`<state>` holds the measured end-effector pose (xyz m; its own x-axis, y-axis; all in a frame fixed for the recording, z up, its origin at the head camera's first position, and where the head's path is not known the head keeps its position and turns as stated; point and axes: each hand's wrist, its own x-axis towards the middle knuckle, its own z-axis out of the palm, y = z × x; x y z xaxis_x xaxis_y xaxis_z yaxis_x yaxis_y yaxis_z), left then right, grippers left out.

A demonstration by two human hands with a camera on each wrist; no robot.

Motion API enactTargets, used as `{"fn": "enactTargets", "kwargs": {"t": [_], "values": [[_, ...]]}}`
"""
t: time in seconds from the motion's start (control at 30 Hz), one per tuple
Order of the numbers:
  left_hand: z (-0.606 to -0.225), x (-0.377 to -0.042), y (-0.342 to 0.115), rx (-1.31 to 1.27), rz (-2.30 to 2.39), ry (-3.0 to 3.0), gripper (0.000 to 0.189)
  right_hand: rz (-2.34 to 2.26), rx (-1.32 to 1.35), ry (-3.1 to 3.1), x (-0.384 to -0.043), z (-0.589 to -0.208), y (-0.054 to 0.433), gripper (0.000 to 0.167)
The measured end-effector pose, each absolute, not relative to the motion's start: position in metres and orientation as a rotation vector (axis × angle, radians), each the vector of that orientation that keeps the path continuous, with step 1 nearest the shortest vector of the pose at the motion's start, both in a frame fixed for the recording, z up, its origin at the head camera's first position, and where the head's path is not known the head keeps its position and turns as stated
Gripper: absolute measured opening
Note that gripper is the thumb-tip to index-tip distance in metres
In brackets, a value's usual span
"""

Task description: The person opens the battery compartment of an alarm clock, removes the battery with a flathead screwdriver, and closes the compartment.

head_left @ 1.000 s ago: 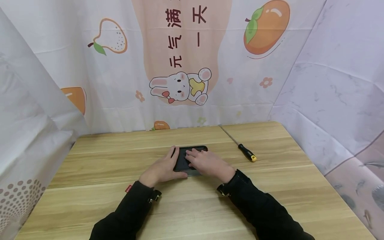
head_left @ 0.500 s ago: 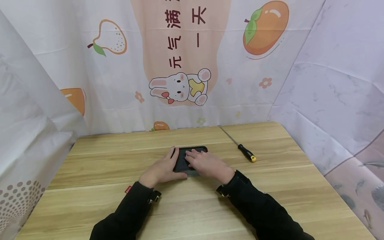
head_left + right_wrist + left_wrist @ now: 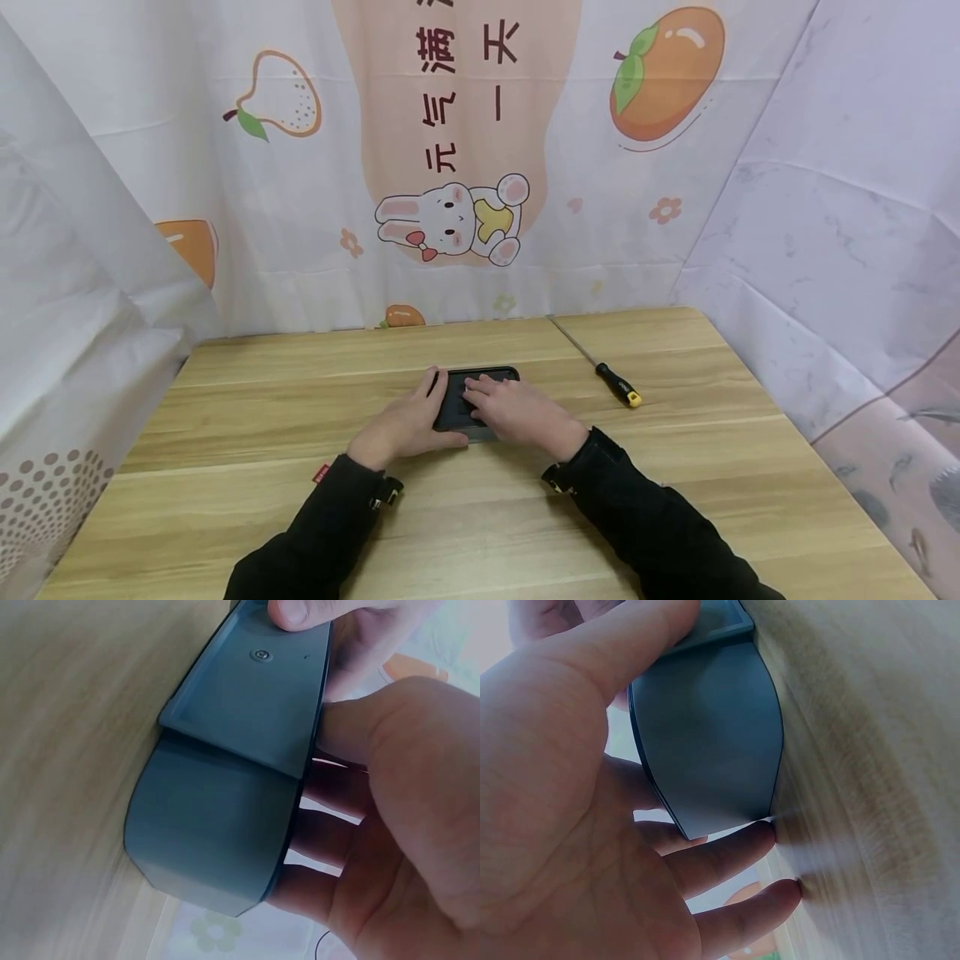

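Note:
A dark grey plastic box (image 3: 452,408) with a raised black rim lies on the wooden table in the head view. My left hand (image 3: 405,421) grips its left end, thumb along the near side and fingers at the far side. My right hand (image 3: 517,408) rests on the top with its fingers, over a small dark patch that they partly cover. In the left wrist view the box's end (image 3: 709,739) stands between the thumb and the fingers. The right wrist view shows a recessed side panel (image 3: 255,697) with a small round screw (image 3: 262,655); the right fingertips are hidden there.
A screwdriver (image 3: 618,386) with a black and yellow handle lies on the table (image 3: 480,517) at the back right, shaft toward the curtain. A printed curtain (image 3: 300,200) stands along the far edge, with more cloth on both sides.

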<state>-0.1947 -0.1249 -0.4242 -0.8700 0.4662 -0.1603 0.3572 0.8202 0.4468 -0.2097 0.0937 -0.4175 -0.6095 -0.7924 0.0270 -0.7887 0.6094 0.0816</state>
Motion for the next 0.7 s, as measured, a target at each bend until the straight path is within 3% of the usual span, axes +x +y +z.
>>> {"fn": "enactTargets", "kwargs": {"t": [0.7], "values": [[-0.4253, -0.1957, -0.1261, 0.654, 0.627, 2.746, 0.111, 0.151, 1.466, -2.679, -0.2197, -0.4197, 0.099, 0.027]]}}
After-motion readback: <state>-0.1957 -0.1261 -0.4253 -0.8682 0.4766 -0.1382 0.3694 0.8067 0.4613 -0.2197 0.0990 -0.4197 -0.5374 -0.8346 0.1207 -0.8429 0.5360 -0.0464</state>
